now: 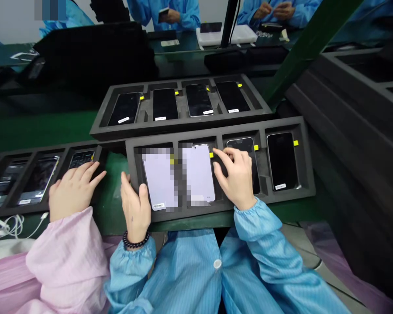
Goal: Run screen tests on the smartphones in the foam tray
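Observation:
A black foam tray (196, 213) lies before me with several smartphones in its compartments. My left hand (136, 211), with a dark beaded bracelet, rests at its left edge, fingers stretched out and holding nothing. The leftmost phone (160, 183) and the one beside it, a second phone (201, 174), have lit pale screens, partly blurred. My right hand (237, 176) is over the third phone (256, 174), thumb and index finger apart near the yellow tab (211, 155) of the second phone. Whether the fingertips touch it I cannot tell. At the right end sits a dark-screened phone (282, 161).
Behind is another foam tray (183, 126) of dark phones. At left, a co-worker's hand (74, 189) in a pink sleeve rests on a third tray (42, 209), near a white cable (6, 226). Foam trays (353, 131) are stacked at right. A green post (314, 52) slants behind.

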`<action>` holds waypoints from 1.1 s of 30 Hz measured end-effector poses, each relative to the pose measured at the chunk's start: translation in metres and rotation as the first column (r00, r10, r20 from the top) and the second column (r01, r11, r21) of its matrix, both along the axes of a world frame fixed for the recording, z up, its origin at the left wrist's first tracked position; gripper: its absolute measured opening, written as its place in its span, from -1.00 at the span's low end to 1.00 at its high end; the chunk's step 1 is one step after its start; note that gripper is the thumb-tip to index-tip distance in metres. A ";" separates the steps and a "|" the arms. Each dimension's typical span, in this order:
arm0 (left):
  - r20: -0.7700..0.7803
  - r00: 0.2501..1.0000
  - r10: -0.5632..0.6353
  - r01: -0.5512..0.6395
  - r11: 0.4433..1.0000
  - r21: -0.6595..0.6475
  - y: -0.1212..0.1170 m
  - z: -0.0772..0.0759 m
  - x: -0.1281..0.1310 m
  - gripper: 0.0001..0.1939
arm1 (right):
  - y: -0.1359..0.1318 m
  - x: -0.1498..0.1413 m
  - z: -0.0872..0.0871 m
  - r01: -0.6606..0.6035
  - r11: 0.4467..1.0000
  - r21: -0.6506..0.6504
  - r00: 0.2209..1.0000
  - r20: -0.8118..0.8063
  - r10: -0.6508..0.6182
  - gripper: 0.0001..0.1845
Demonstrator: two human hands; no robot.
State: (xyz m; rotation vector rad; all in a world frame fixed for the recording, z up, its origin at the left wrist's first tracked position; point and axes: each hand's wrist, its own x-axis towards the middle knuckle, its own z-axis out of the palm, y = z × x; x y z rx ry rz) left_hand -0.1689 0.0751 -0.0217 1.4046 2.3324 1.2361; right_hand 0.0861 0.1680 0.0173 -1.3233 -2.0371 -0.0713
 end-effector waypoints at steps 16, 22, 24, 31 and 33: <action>-0.003 0.892 -0.452 0.446 0.880 0.164 0.001 0.004 0.063 -0.16 | 0.012 -0.010 0.036 -0.439 0.869 -0.230 0.879 -0.311 0.362 -0.69; 0.522 0.692 -0.498 0.492 0.855 0.164 -0.001 0.024 0.086 -0.27 | -0.009 -0.007 0.048 -0.448 0.872 -0.197 0.749 -0.616 0.245 -0.76; 0.679 0.614 -0.403 0.423 0.894 0.148 -0.005 0.035 0.097 -0.37 | -0.022 -0.002 0.056 -0.460 0.848 -0.264 0.712 -0.681 0.175 -0.77; 0.792 0.575 -0.206 0.401 0.915 -0.054 -0.020 0.049 0.132 -0.39 | -0.073 0.029 0.035 -0.356 0.835 -0.421 0.667 -0.740 -0.089 -0.75; 0.796 0.570 -0.205 0.422 0.904 -0.070 -0.026 0.050 0.135 -0.40 | -0.086 0.038 0.026 -0.238 0.883 -0.406 0.706 -0.696 -0.130 -0.75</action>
